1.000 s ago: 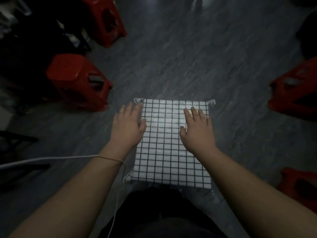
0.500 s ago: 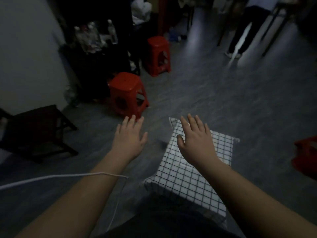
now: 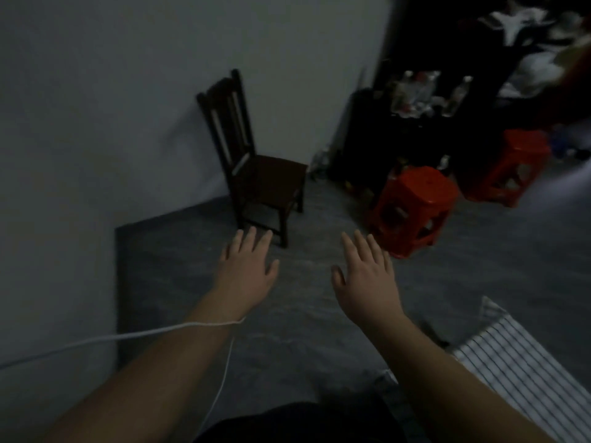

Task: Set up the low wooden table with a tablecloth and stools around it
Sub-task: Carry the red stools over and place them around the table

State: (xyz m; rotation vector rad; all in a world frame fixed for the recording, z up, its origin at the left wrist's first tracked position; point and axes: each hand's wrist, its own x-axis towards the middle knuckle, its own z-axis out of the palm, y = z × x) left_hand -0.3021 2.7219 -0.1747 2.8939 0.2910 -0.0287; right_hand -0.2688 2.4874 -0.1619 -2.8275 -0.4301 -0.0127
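The low table under its white, black-checked tablecloth shows only at the lower right edge of the head view. My left hand and my right hand are stretched out in front of me over the grey floor, fingers straight, holding nothing. Both are clear of the table. A red plastic stool stands just beyond my right hand, and a second red stool stands farther back right.
A dark wooden chair stands against the pale wall ahead of my left hand. A dark shelf with several bottles fills the back right. A white cable runs from my left wrist. The grey floor lies open between my hands.
My view has swung left, away from the table toward the wall and chair. Both hands lifted off the tablecloth and now hover over the floor.
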